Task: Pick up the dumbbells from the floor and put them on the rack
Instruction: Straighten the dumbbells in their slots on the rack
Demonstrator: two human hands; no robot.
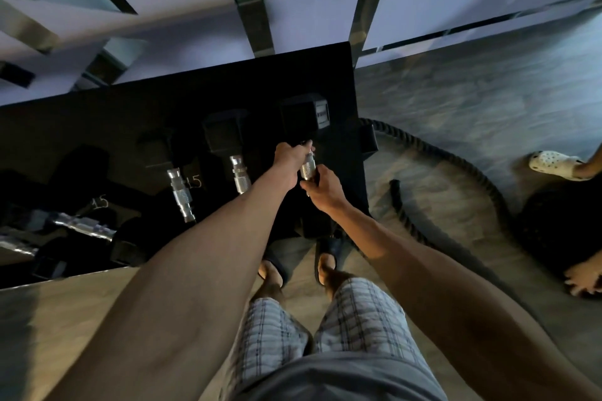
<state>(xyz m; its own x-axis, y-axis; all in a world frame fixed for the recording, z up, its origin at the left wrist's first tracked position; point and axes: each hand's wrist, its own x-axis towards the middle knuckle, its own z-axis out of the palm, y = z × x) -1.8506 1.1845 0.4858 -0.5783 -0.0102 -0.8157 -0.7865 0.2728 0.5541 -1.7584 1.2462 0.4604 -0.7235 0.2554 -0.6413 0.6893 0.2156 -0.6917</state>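
A black hex dumbbell (304,117) with a knurled metal handle lies at the right end of the black rack (228,85). My left hand (288,158) grips the far part of its handle, close to the head. My right hand (321,187) grips the near part of the same handle. The dumbbell's near head is hidden behind my hands and the rack. Two more dumbbells (224,137) (156,150) lie side by side on the rack to the left, handles pointing toward me.
Further dumbbells (83,226) marked 15 sit on the lower left of the rack. A thick black battle rope (433,156) curls on the wooden floor to the right. Another person's foot in a white clog (553,164) and hand (583,278) are at the far right.
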